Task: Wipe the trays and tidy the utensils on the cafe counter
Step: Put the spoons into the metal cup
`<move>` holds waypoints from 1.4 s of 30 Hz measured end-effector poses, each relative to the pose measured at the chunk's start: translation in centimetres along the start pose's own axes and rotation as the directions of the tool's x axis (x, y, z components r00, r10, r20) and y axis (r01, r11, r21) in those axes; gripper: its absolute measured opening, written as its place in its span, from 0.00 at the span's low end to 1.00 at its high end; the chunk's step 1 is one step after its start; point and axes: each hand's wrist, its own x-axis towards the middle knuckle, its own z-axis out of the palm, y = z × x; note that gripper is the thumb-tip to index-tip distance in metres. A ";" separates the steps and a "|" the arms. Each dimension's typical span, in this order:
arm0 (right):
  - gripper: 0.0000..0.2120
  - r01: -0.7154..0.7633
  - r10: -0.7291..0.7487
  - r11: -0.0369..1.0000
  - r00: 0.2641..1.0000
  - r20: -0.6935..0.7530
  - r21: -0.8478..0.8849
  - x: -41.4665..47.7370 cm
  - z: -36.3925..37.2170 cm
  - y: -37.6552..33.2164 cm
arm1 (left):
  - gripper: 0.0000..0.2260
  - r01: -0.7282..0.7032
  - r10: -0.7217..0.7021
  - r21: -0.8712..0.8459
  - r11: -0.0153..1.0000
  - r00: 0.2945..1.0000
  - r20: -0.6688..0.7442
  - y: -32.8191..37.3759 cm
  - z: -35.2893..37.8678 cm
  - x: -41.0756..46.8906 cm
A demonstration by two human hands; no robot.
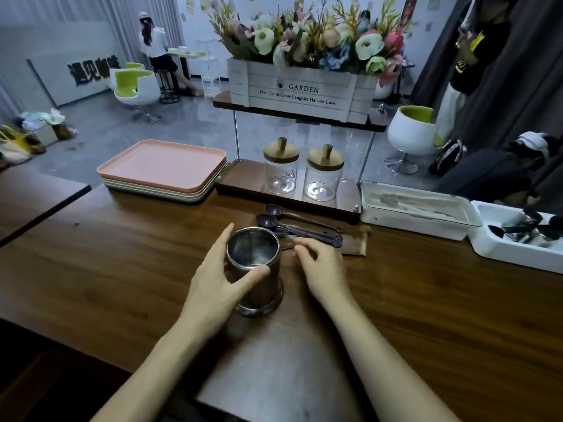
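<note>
A metal utensil cup stands upright and empty on the wooden counter. My left hand grips the cup, fingers behind it and thumb across its front. Several dark spoons lie on a small wooden board just behind the cup. My right hand sits to the right of the cup with its fingers curled down over a spoon handle; the frame does not show whether it pinches that handle. A stack of trays, pink on top, rests at the back left.
A two-tier shelf holds two lidded glass jars below and a flower box above. A white cutlery box and a white bin of utensils stand at the right. A person sits far behind.
</note>
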 end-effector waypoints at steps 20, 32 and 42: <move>0.03 0.027 -0.046 0.964 0.997 -0.064 -0.263 8.7 2.0 -2.0 | 0.35 -0.071 0.081 -0.092 0.993 0.992 0.101 -0.8 -0.2 1.8; 0.08 0.187 -0.193 0.858 0.980 -0.038 0.477 4.9 -6.0 -11.3 | 0.41 -0.052 0.059 -0.064 0.997 0.991 0.119 -0.4 -0.5 2.1; 0.04 0.072 -0.151 0.874 0.980 0.126 0.481 2.0 -2.2 -10.5 | 0.38 -0.035 0.046 -0.090 0.995 0.992 0.117 0.0 -0.3 1.9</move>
